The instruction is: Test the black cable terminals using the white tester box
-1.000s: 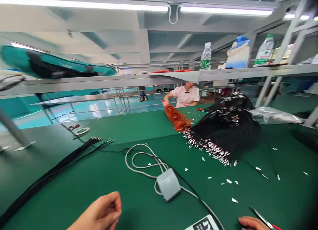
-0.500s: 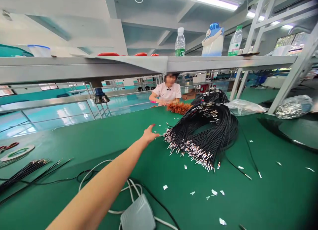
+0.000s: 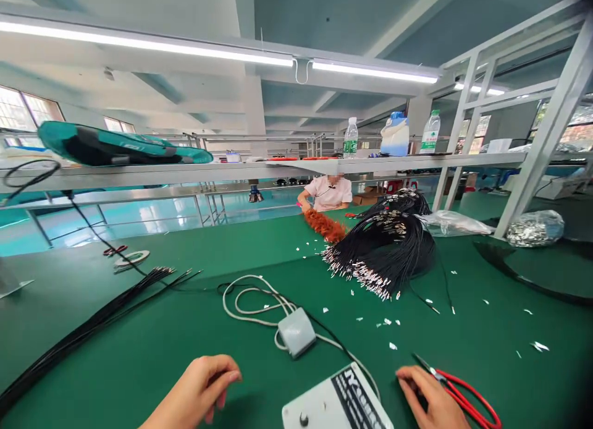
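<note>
My left hand (image 3: pixel 208 386) hovers over the green table at the bottom, fingers loosely curled, nothing seen in them. To its right lies a light grey box (image 3: pixel 319 404) with a black knob and a dark label. My right hand (image 3: pixel 428 395) is beyond that box, fingers loosely bent and slightly apart, seemingly holding nothing. Beside and partly behind it lie red-handled scissors (image 3: pixel 467 398), blades pointing away. A small grey pedal-like box (image 3: pixel 296 332) with a pale cord rests ahead, between the hands. Farther off is a large looped bundle of black cables (image 3: pixel 393 250) with bare silvery ends.
Loose black cables (image 3: pixel 92 330), a tape roll (image 3: pixel 132 260) and small scissors (image 3: pixel 115 250) lie left. White scraps (image 3: pixel 393 346) dot the green table (image 3: pixel 259 243). A co-worker (image 3: pixel 328 193) sits opposite, behind an orange duster (image 3: pixel 324 225). A shelf (image 3: pixel 231 170) with bottles crosses above.
My left hand has drawn back from near the cable ends to the table's near side. My right hand has come into view. The view has shifted, showing the labelled box and red-handled scissors.
</note>
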Available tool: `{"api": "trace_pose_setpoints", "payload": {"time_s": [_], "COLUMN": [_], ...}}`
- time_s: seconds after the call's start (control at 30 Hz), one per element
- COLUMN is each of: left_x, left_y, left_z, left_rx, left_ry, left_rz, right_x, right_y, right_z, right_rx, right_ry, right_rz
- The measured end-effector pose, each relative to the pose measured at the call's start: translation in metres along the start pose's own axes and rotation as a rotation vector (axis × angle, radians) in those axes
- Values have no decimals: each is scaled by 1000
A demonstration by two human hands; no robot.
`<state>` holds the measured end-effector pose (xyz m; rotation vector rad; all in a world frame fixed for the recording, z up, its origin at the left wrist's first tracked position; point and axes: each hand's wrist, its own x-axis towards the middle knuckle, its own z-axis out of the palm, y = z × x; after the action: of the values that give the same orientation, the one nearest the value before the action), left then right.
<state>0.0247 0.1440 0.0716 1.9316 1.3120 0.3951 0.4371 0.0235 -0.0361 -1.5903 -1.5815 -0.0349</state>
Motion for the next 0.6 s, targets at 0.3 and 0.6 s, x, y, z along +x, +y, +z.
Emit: {"api": "trace_pose_setpoints", "payload": {"time_s": [0.3, 0.6], "left_x": [-117, -153], "left_y": [-59, -138], "left_z": [34, 37], "left_rx": [296, 618], "left_ry": [48, 264], "left_rz": [196, 222], "right_x": [-29, -88], "right_y": [-40, -123], "right_z": [-6, 2], "right_rx": [73, 100], "right_ry": [221, 55], "right_rz": [245, -99]}}
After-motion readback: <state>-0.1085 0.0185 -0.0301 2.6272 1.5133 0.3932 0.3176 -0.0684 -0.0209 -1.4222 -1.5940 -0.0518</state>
